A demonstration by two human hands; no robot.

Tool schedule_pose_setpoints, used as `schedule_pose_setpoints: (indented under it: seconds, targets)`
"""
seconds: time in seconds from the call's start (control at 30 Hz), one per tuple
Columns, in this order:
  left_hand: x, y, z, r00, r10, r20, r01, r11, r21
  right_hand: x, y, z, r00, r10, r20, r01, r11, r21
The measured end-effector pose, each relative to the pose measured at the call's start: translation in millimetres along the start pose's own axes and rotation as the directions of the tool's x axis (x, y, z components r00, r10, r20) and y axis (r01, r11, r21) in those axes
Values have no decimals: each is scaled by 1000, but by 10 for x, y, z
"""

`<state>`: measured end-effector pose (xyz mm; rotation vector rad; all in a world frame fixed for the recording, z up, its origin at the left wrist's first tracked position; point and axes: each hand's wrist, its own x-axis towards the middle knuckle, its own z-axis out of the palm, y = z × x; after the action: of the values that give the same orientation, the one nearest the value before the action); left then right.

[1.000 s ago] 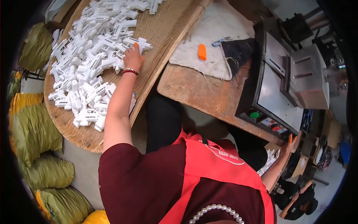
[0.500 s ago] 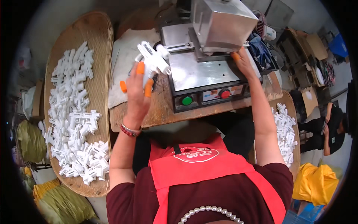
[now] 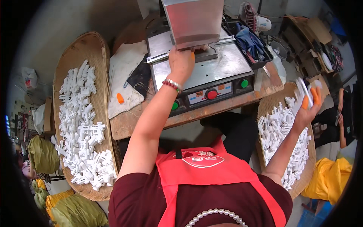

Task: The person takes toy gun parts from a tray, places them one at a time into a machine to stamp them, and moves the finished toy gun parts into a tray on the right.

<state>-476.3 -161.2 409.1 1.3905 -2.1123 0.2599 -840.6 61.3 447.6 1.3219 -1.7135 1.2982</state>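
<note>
My left hand [image 3: 180,64] reaches to the steel-topped machine [image 3: 227,60], right below its boxy metal head [image 3: 194,20]. Its fingers are mostly hidden there, with one orange finger cover showing, so I cannot tell what they hold. Out at the right, above the right woven tray [image 3: 274,100], my right hand [image 3: 308,109] grips a white plastic piece [image 3: 302,90], blurred by motion, between orange-covered fingers. Below this hand lies a heap of white gun-shaped plastic pieces [image 3: 280,132].
A long woven tray [image 3: 85,43] at the left bears many similar white pieces [image 3: 85,132]. On the wooden table [image 3: 132,126] lie a pale cloth [image 3: 130,56] and a loose orange finger cover [image 3: 120,98]. A black bin [image 3: 261,62] with blue cloth and a fan [image 3: 255,19] stand behind. Another person sits far right.
My left hand has moved right from beside the machine, where it held a white piece, to under the metal head. My right hand has left that head and swung out right with a white piece.
</note>
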Motion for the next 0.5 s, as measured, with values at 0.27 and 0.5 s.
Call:
schedule_pose_setpoints:
  seconds: [0.27,0.5]
  targets:
    - [-619,-288,-367,994,112,-9,-112,986,-127,-806,184,1254,739,145,658,-540,711,450]
    - [-1537,-571,-693,971,229,69,-207,948,-241,-1130,430,1691,597,170,784,-569,778,265]
